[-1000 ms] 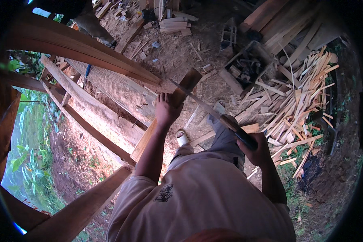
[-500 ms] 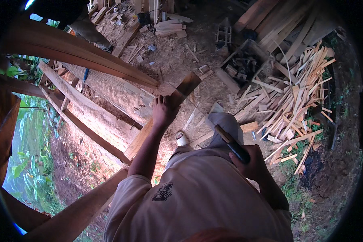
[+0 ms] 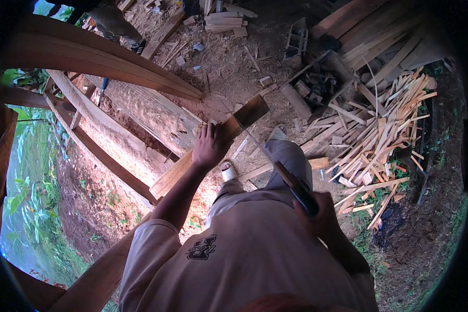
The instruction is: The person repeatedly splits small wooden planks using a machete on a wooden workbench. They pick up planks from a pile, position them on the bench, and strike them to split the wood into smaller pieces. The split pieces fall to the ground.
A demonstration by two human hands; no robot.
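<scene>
My left hand (image 3: 211,144) is closed over a long wooden plank (image 3: 252,112), which slants from the lower left up to the right in front of me. In my right hand (image 3: 323,214) is the dark handle of a handsaw (image 3: 291,179), held in a closed grip. Its thin blade appears nearly edge-on and crosses the plank just right of my left hand. Whether the teeth have cut into the wood I cannot tell.
At the right lies a heap of thin wood offcuts (image 3: 385,135), with a wooden box (image 3: 296,101) of dark scraps behind it. Large beams (image 3: 109,67) run in at the left. Beyond them a person's leg (image 3: 112,23) shows. Sawdust and wood pieces cover the ground.
The saw has swung so that its blade now reaches across the plank, with my right hand slightly lower. My left hand still grips the plank. The view has shifted a little.
</scene>
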